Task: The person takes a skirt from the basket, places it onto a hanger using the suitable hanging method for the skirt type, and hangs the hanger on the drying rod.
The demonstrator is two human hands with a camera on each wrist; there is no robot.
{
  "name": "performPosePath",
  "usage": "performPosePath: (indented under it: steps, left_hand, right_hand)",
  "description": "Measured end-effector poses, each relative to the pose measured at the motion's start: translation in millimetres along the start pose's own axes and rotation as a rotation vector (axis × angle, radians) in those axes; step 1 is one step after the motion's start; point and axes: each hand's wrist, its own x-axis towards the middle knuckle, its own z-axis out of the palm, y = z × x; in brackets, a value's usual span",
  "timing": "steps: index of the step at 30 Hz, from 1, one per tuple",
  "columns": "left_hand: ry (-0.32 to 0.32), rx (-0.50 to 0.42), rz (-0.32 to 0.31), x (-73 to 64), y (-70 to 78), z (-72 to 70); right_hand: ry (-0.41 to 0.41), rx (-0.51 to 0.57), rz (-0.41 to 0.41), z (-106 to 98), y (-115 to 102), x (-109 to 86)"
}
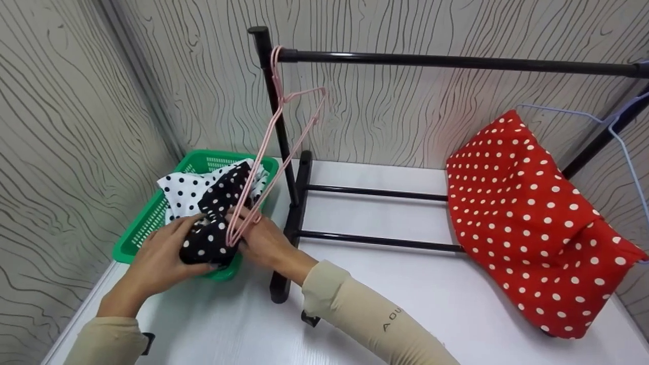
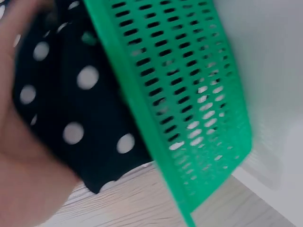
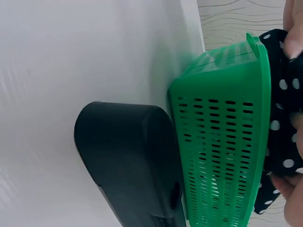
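Note:
A black cloth with white dots (image 1: 203,246) lies bunched over the near end of a green basket (image 1: 124,252). My left hand (image 1: 157,261) grips its near left side, thumb below and fingers over the top. On the cloth's right side, my right hand (image 1: 266,243) holds it with bent fingers, partly behind the pink hangers (image 1: 267,147). A white cloth with black dots (image 1: 183,191) lies in the basket beneath. In the left wrist view the black cloth (image 2: 90,113) hangs by the basket wall (image 2: 165,71). Fingers of both hands show on the cloth (image 3: 279,123) in the right wrist view.
The pink hangers hang at the left end of a black rack bar (image 1: 431,61). The rack's foot (image 1: 299,213) stands close beside the basket. At the right, a red dotted cloth (image 1: 517,218) hangs on a bluish hanger (image 1: 628,152). A patterned wall (image 1: 61,126) borders the left.

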Motion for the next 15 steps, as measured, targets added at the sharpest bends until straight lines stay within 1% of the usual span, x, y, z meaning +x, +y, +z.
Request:
performPosePath:
  steps: [3, 5, 8, 11, 12, 15]
  left_hand:
    - [0.058, 0.024, -0.01, -1.7, -5.6, -0.1]
    - [0.08, 0.021, -0.006, -2.8, -9.4, -0.3]
    - [0.124, 0.018, 0.009, -3.7, -13.7, 0.8]
    - [0.215, 0.019, 0.021, -5.9, -17.4, 0.6]
    - [0.252, 0.012, 0.017, -6.9, -18.4, -0.3]
    - [0.358, -0.019, -0.002, -10.9, -20.6, -7.1]
  right_hand:
    - [0.016, 0.053, -0.051, 2.6, -4.2, 2.2]
    - [0.019, 0.105, -0.065, 3.8, -7.2, 4.8]
    - [0.025, 0.21, -0.029, 3.0, -9.4, 8.0]
    - [0.036, 0.287, 0.028, 1.8, -10.3, 7.6]
    - [0.032, 0.291, 0.04, 1.4, -10.9, 6.1]
    - [-0.001, 0.275, 0.033, 0.9, -12.6, -1.3]
